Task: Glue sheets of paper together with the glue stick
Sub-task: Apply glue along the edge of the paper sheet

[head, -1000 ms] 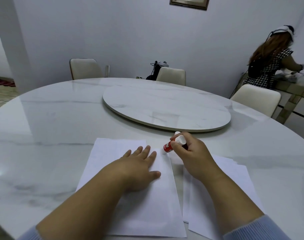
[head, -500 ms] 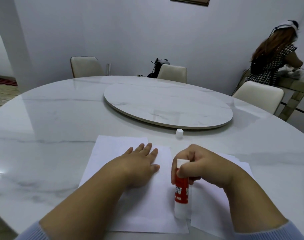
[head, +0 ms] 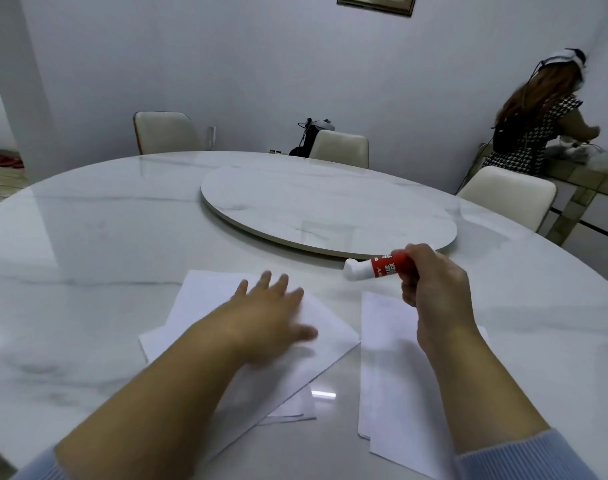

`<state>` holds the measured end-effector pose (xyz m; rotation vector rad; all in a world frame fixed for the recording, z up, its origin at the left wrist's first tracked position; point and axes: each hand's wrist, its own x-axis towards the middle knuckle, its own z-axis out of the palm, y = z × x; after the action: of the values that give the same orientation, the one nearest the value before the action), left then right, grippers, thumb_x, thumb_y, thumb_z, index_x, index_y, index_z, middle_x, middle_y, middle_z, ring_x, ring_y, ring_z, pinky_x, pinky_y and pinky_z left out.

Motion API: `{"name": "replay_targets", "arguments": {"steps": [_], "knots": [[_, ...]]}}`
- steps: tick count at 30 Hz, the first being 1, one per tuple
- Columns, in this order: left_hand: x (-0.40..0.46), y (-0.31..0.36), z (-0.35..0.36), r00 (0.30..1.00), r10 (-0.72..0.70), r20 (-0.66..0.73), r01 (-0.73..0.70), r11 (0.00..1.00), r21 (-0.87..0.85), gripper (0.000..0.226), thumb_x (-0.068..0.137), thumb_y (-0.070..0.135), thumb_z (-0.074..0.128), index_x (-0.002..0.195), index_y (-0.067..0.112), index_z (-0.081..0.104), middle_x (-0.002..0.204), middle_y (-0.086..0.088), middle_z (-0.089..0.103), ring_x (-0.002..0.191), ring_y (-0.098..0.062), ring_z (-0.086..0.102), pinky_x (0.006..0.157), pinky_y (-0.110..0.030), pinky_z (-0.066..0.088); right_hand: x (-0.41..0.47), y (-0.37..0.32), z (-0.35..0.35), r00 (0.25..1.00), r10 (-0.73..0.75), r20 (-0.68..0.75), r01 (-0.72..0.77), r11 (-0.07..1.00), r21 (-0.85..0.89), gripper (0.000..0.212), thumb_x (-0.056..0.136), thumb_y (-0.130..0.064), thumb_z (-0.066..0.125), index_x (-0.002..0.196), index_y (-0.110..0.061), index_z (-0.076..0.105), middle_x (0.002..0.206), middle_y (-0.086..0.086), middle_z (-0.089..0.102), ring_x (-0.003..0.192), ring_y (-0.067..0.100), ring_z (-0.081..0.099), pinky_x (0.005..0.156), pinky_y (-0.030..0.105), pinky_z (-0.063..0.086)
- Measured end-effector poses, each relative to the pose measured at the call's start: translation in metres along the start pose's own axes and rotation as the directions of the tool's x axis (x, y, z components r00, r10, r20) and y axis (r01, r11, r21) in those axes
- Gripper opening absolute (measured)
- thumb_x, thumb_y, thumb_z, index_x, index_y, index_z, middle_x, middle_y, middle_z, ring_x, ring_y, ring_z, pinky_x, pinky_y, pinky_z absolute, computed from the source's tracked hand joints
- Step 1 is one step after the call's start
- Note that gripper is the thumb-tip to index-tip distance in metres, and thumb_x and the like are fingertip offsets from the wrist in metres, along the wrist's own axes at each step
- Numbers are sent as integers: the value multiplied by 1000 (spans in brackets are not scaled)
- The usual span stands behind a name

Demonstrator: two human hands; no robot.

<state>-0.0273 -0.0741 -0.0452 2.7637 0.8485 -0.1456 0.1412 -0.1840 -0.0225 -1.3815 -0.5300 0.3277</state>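
Glue stick [head: 382,266] now lifted off the sheets [head: 325,332], gripped in right hand [head: 430,285]; left hand [head: 268,317], fingers spread flat, has skewed top sheet — gluing pass apparently done.

Head-worn view, angled down, table [head: 88,237] near

Your left hand [head: 268,320] lies on the left paper pile [head: 316,327]. Right of it sits a second pile [head: 385,368]. Your right hand [head: 434,289] is above that second pile.

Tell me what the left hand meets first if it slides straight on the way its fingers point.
Likely bare table just past the paper under the left hand; farther along, the turntable rim, though depth is unclear.
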Motion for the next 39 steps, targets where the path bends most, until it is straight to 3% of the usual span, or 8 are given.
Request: {"name": "replay_targets", "arguments": {"steps": [8, 11, 18, 24, 30, 34, 37, 39], "knots": [[-13, 1, -8, 979, 126, 163, -115, 991, -74, 60, 94, 39, 48, 146, 45, 17, 157, 23, 1, 146, -5, -6, 119, -40, -9, -12, 6, 11, 959, -197, 203, 246, 935, -256, 11, 86, -12, 55, 78, -7, 62, 61, -5, 70, 64, 13, 46, 58, 28, 37], [-15, 7, -9, 980, 90, 179, -80, 995, -61, 70, 93, 43, 48, 149, 40, 6, 158, 20, -4, 146, -9, -6, 117, -34, -4, -13, 12, 14, 939, -162, 303, 256, 918, -302, 9, 86, -12, 57, 84, -12, 67, 73, 13, 63, 62, 12, 44, 52, 19, 35], [-13, 4, -9, 977, 78, 197, -76, 997, -21, 74, 92, 48, 46, 150, 36, 1, 158, 15, -14, 146, -10, -9, 117, -32, -5, -14, 20, 18, 881, -86, 466, 287, 880, -380, 11, 87, -15, 60, 87, -24, 66, 73, -20, 69, 63, -7, 55, 57, 7, 39], [-11, 4, -10, 976, 76, 204, -76, 997, -6, 75, 92, 49, 46, 150, 37, -1, 158, 16, -13, 146, -11, -8, 117, -34, -4, -17, 8, 10, 862, -71, 502, 290, 881, -374, 17, 70, -23, 55, 69, -12, 68, 65, -4, 66, 61, 6, 54, 58, 15, 42], [-13, 6, -10, 977, 72, 198, -72, 997, -8, 75, 92, 50, 45, 150, 37, 0, 158, 15, -13, 147, -11, -7, 117, -34, -2, -24, -1, 5, 700, 118, 704, 229, 897, -378, 16, 62, -16, 52, 54, -9, 65, 57, 1, 64, 55, 7, 55, 53, 12, 41], [-16, 4, -13, 978, 81, 191, -74, 996, -45, 73, 91, 49, 48, 149, 40, 4, 157, 19, -12, 146, -10, -6, 116, -31, -2, -13, -3, 1, 812, -67, 580, 69, 997, 20, 12, 66, -12, 60, 64, -5, 69, 60, 8, 66, 48, 16, 49, 43, 17, 36], [-18, 1, -13, 974, 87, 208, -76, 995, -59, 74, 90, 47, 51, 147, 45, 4, 155, 25, -11, 147, -11, -5, 116, -30, -2, -2, -9, -7, 952, -65, 298, -127, 806, 579, 12, 73, -11, 61, 78, -7, 71, 68, 8, 68, 54, 13, 61, 50, 19, 51], [-20, 1, -14, 975, 95, 200, -80, 994, -80, 75, 89, 47, 53, 147, 46, 5, 155, 26, -10, 146, -9, -5, 116, -28, -1, -2, -10, -9, 969, -45, 242, -123, 762, 635, 19, 72, -13, 61, 91, -10, 66, 76, 6, 72, 67, 13, 68, 62, 23, 56]]}}
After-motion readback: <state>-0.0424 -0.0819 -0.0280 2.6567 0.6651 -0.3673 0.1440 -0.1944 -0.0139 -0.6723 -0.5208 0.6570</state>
